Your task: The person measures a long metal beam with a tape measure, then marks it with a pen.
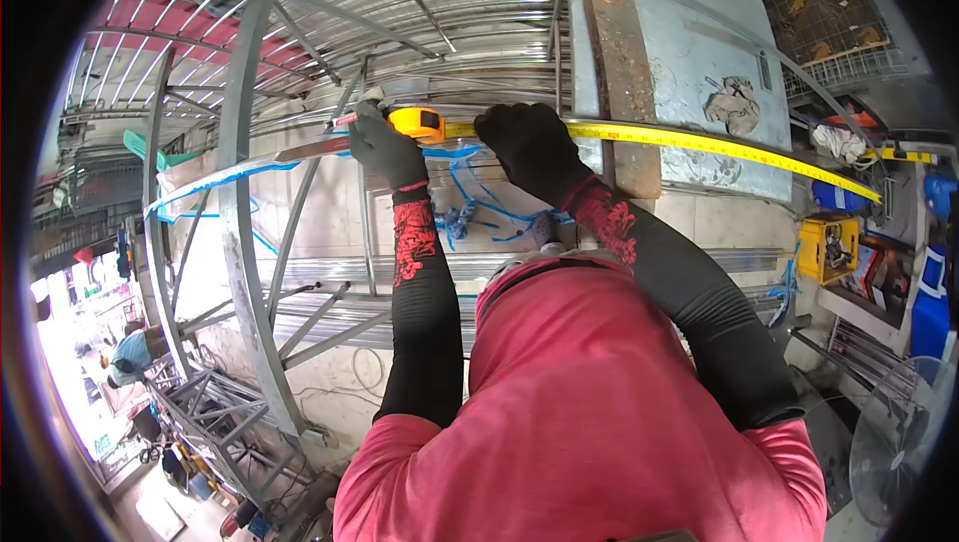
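My left hand (pixel 385 147), in a dark glove, grips the orange case of a tape measure (pixel 418 123) and also holds a thin marker against a long metal bar (pixel 300 150). The yellow tape blade (pixel 699 142) runs out to the right along the bar, ending near the far right. My right hand (pixel 529 147), also gloved, presses down on the blade just right of the case. Blue plastic wrap hangs loose under the bar. Both arms wear black sleeves with red print under a red shirt.
A curved grey steel frame (pixel 240 242) stands to the left, with metal grilles behind it. A wooden plank (pixel 621 72) lies on a grey sheet. A yellow box (pixel 827 247) and a fan (pixel 889 442) sit right. Another person (pixel 130 354) crouches far left.
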A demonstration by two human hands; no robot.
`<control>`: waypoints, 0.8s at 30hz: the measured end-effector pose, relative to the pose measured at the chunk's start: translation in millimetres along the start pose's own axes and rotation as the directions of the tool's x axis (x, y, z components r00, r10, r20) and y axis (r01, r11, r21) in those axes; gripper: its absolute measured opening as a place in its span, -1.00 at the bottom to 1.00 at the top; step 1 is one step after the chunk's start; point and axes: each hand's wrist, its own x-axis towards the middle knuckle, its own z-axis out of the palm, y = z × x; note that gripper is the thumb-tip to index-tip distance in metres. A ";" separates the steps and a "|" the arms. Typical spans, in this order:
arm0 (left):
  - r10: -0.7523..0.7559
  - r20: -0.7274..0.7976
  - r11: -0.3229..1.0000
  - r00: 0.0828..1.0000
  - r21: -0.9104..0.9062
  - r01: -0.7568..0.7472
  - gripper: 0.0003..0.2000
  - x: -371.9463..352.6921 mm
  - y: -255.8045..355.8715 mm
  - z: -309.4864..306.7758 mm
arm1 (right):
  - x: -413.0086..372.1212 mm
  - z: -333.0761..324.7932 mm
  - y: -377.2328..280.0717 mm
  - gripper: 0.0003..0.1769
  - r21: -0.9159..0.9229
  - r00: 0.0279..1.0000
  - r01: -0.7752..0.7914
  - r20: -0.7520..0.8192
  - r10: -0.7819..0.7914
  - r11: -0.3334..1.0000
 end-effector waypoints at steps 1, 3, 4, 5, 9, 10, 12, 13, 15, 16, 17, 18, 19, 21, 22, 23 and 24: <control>0.009 -0.001 1.000 1.000 0.007 -0.009 -0.61 6.0 -2.7 -8.0 | -1.2 -0.3 1.0 -0.65 0.033 1.000 0.010 -0.024 -0.009 0.999; 0.069 -0.079 0.994 0.994 0.091 -0.062 -0.57 23.8 -3.1 -25.9 | 0.0 0.0 0.7 -0.66 0.069 0.998 0.017 -0.057 -0.014 0.997; -0.032 -0.084 0.999 0.996 -0.037 0.029 -0.57 31.9 -2.9 -31.9 | -0.1 -0.8 0.2 -0.67 0.042 0.998 0.019 -0.065 -0.016 0.999; -0.088 -0.036 0.990 0.995 -0.117 0.083 -0.60 39.1 -2.9 -37.7 | -1.1 -1.1 -1.0 -0.68 0.015 0.997 0.017 -0.070 -0.016 1.000; -0.175 0.005 0.965 0.985 -0.199 0.172 -0.62 42.2 -14.2 -41.9 | 3.2 0.3 -3.3 -0.69 0.003 0.996 0.019 -0.086 -0.019 1.000; -0.131 0.015 0.978 0.991 -0.162 0.132 -0.62 41.7 -23.9 -42.9 | 4.0 1.3 -3.7 -0.72 -0.004 0.994 0.020 -0.111 -0.020 1.000; 0.104 0.015 0.984 0.994 0.141 -0.105 -0.60 42.8 -33.6 -45.0 | 3.4 3.3 -4.6 -0.74 -0.030 0.992 0.004 -0.125 -0.008 1.000; 0.179 0.025 0.958 0.983 0.223 -0.180 -0.59 40.4 -29.3 -44.7 | 5.9 5.0 -7.0 -0.76 -0.032 0.988 0.016 -0.150 -0.020 0.999; 0.165 0.079 0.944 0.983 0.275 -0.180 -0.59 40.1 -22.1 -47.5 | 14.5 7.1 -13.2 -0.80 -0.036 0.992 0.020 -0.122 -0.024 0.999; 0.052 0.035 0.993 0.998 0.100 -0.056 -0.60 39.3 -19.1 -43.7 | 19.2 11.0 -16.9 -0.82 -0.032 0.992 0.020 -0.125 -0.023 0.999; -0.068 0.010 0.995 0.998 -0.078 0.069 -0.60 38.8 -15.9 -41.1 | 23.2 14.3 -20.4 -0.83 -0.026 0.991 0.021 -0.129 -0.025 0.999; -0.014 0.034 1.000 0.999 -0.002 0.014 -0.61 39.3 -14.8 -43.0 | 25.8 16.9 -22.8 -0.83 -0.036 0.992 0.014 -0.126 -0.018 0.999; -0.088 0.057 0.992 0.995 -0.084 0.092 -0.60 39.3 -14.3 -44.0 | 27.8 19.4 -25.4 -0.78 -0.025 0.990 0.016 -0.137 -0.019 1.000; -0.183 0.046 0.954 0.982 -0.232 0.189 -0.62 38.0 -15.4 -43.6 | 27.9 21.6 -25.6 -0.72 -0.014 0.989 0.020 -0.147 -0.022 1.000; -0.184 0.047 0.954 0.982 -0.232 0.190 -0.62 38.6 -16.1 -43.9 | 27.5 22.7 -25.3 -0.69 -0.027 0.993 0.016 -0.113 -0.019 1.000; -0.166 0.054 0.953 0.985 -0.248 0.174 -0.64 39.1 -16.7 -44.9 | 26.5 23.8 -25.4 -0.65 -0.038 0.997 0.011 -0.080 -0.014 0.999; -0.148 0.062 0.952 0.987 -0.262 0.160 -0.65 38.8 -12.4 -44.7 | 25.6 23.3 -25.6 -0.65 -0.035 0.997 0.006 -0.081 -0.009 0.999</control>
